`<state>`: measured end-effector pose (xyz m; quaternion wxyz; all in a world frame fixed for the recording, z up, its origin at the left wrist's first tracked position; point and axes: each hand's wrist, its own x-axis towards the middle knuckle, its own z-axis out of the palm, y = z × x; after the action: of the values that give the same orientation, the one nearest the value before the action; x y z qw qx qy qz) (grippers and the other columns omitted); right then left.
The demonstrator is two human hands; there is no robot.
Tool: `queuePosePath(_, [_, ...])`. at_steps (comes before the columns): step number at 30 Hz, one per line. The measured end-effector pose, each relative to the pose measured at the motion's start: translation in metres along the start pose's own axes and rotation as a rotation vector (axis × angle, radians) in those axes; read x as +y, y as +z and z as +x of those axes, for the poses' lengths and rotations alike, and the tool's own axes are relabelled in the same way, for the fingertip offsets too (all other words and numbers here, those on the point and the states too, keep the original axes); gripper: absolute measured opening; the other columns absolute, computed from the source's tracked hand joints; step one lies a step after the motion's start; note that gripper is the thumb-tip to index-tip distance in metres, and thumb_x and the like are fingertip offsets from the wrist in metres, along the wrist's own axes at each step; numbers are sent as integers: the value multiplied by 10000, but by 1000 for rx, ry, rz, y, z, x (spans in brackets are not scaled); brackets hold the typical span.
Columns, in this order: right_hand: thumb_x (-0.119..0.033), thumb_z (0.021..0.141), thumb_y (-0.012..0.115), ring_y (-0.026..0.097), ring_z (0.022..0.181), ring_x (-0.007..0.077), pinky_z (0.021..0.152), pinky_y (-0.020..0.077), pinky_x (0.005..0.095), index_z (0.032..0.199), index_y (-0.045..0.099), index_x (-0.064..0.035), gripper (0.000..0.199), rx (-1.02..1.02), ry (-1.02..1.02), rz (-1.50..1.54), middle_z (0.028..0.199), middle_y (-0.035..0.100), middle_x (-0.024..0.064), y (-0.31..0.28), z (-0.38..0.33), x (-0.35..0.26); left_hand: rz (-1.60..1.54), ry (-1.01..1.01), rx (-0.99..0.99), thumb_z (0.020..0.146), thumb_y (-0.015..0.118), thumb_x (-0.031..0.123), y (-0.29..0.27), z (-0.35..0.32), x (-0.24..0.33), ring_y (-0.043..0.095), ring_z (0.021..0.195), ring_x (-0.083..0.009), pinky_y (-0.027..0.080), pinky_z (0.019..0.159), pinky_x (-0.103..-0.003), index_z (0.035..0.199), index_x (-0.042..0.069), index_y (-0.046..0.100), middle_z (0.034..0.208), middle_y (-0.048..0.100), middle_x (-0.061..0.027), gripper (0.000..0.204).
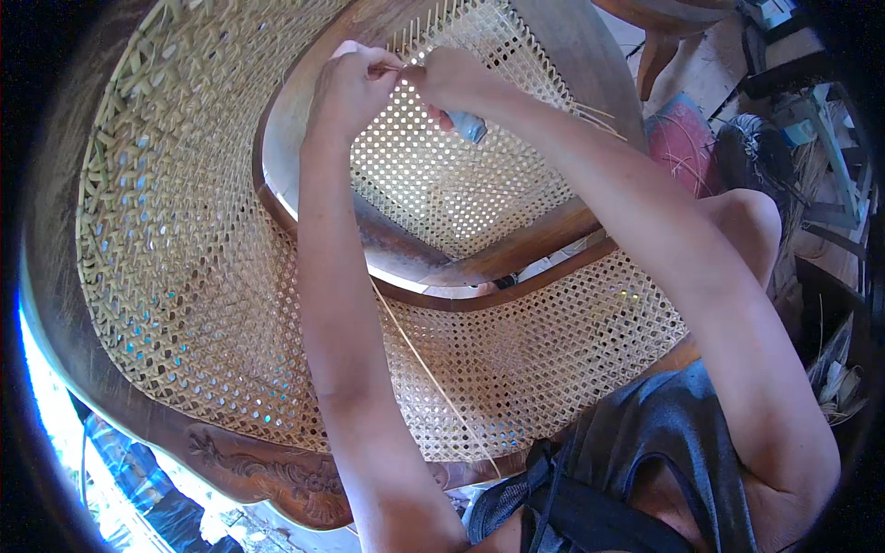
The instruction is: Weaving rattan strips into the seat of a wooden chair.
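The woven cane seat [442, 198] lies inside the chair's wooden seat frame [521, 244], beyond the curved back. As a whole it should be light, springy and taut, with some give under pressure; single strands are likely flexible but apt to split if bent sharply. Loose strand ends [424, 26] stick up along its far edge, and more strand ends [595, 120] lie over the right side of the frame. Such ends seem best taken close to the weave, between thumb and fingertip.

The left hand [355, 88] is at the far left corner, thumb and fingers pressed together on what looks like a thin strand [391, 68]. The right hand [452, 81] is just beside it, fingers curled round a blue-grey handle [468, 127]; the handle's working end is hidden.

Nearer the body, the caned backrest [184, 240] curves between person and seat, so both arms reach over it, covering part of the weave. A long loose strand [429, 373] hangs across it and could snag. Carved wood [277, 470] borders its lower edge. To the right are a bent knee [749, 221], a reddish object [680, 147] and a wooden furniture leg [656, 66].
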<state>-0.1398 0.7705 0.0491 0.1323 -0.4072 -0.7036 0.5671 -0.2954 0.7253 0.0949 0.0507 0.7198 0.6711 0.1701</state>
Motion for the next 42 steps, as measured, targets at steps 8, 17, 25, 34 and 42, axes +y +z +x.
queuePosePath(8, [-351,1010,462,636,470,216,495,529,357,670,595,27,525,34,92,-88,561,612,134,-24,-59,43,0,-80,194,776,717,157,18,-18,8,674,762,-218,544,726,-343,932,108,743,967,646,-88,166])
queuePosePath(17, [-352,1003,449,661,504,258,554,548,391,703,592,48,520,151,-141,-141,557,594,191,-65,-91,36,-618,67,-124,887,713,216,24,-4,33,632,818,-105,508,722,-259,1089,86,728,1026,696,-43,241])
queuePosePath(25, [-171,922,522,638,519,174,525,512,342,712,606,53,318,-12,-49,38,601,626,115,-23,-37,19,-390,-189,-44,858,729,227,6,2,9,607,706,-81,492,680,-249,930,3,717,775,684,-20,236])
queuePosePath(34, [-155,866,555,692,568,223,620,581,334,647,684,10,304,97,-1,21,566,660,103,-1,-16,11,-213,-240,-60,828,698,196,4,7,6,592,680,-81,490,649,-261,888,13,699,729,658,-27,192])
queuePosePath(42, [-149,835,569,698,573,225,621,586,335,649,682,20,275,206,-65,58,572,662,124,6,-14,16,-122,-20,-63,816,702,208,4,12,7,644,691,-161,520,688,-324,909,-6,695,753,673,-102,233])
